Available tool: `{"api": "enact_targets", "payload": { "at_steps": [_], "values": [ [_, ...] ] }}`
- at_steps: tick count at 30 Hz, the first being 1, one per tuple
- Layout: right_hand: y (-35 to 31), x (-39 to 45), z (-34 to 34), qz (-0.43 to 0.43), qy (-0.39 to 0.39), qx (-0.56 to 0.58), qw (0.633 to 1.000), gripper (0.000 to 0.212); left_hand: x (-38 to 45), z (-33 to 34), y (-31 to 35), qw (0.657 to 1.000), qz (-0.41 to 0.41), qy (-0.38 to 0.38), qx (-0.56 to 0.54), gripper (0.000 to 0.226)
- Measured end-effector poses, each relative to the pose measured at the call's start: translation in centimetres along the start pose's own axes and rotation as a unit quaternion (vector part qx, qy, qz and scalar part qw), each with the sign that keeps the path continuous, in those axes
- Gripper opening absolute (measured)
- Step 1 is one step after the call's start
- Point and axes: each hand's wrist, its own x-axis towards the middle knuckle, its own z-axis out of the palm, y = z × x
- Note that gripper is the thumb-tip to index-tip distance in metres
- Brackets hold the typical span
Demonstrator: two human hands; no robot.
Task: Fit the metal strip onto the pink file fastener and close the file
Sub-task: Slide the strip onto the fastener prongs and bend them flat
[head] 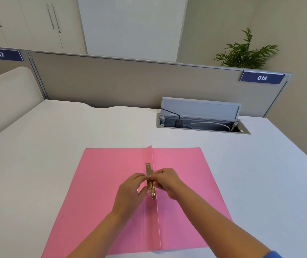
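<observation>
White desk (56,146) carries open pink file (111,202); at its spine, my left hand (130,190) and right hand (165,181) both pinch metal strip (150,183), fingers narrow.

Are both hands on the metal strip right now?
Touching. The head view shows left hand and right hand fingertips pinching the metal strip from both sides.
</observation>
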Motion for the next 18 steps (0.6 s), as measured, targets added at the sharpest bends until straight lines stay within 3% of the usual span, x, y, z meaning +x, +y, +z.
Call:
{"api": "enact_targets", "payload": {
  "at_steps": [5, 11, 14, 18],
  "values": [
    [0.3, 0.3, -0.1, -0.020, 0.000, 0.015, 1.000, 0.015, 0.4, -0.4, 0.1, 0.995, 0.080, 0.026, 0.060, 0.019],
    [0.7, -0.1, -0.6, -0.044, -0.001, -0.011, 0.999, 0.010, 0.1, -0.3, -0.2, 0.999, 0.028, 0.044, 0.016, 0.015],
    [1.4, -0.6, -1.3, -0.065, -0.006, -0.099, 0.993, 0.020, 0.0, -0.3, -0.4, 0.999, -0.021, 0.036, -0.020, 0.013],
    [3.2, -1.5, -1.4, -0.135, -0.039, -0.285, 0.948, 0.033, -0.6, -0.4, -0.7, 0.996, -0.062, 0.008, -0.061, 0.017]
  ]
}}
